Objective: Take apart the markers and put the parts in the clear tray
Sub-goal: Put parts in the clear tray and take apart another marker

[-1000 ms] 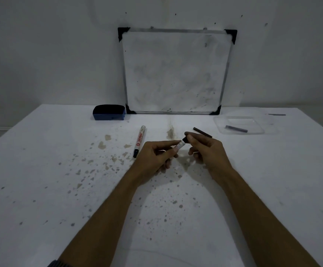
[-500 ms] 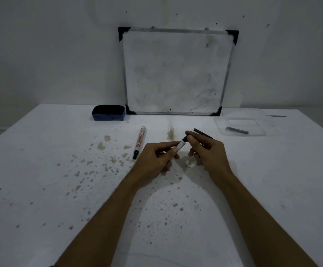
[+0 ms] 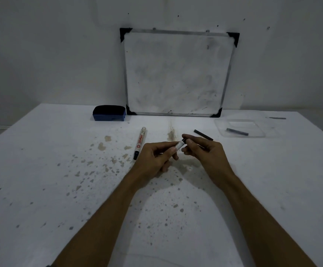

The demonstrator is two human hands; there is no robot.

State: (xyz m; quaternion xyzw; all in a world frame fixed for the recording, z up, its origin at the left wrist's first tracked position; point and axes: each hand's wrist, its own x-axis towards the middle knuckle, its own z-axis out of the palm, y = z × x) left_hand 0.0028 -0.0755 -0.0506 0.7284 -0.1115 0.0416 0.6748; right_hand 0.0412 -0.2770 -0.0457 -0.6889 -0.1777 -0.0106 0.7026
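Right now, seen from my head camera, both of my hands meet above the middle of the stained white table [image 3: 41, 170]. My left hand [image 3: 154, 157] is curled around the white marker barrel [image 3: 179, 145], thumb and forefinger pinched on it, with only its far end poking out toward my right. My right hand [image 3: 205, 151] pinches the small black end piece [image 3: 184, 140] at that tip between thumb and forefinger, while a thin black rod [image 3: 203, 134] sticks out beyond the same fingers toward the far right; I cannot tell how it is gripped.

Just left of my left hand lies a whole marker [image 3: 140, 142], white with red print, its black cap pointing toward me. The clear tray [image 3: 222, 128] sits at the far right of the table, well apart from my hands, with one dark rod-shaped part [image 3: 237, 131] lying inside it. Beyond the tray a small dark strip [image 3: 277, 118] rests on the table. A blue eraser [image 3: 109, 113] sits beside the smudged whiteboard [image 3: 176, 74], which leans against the wall.
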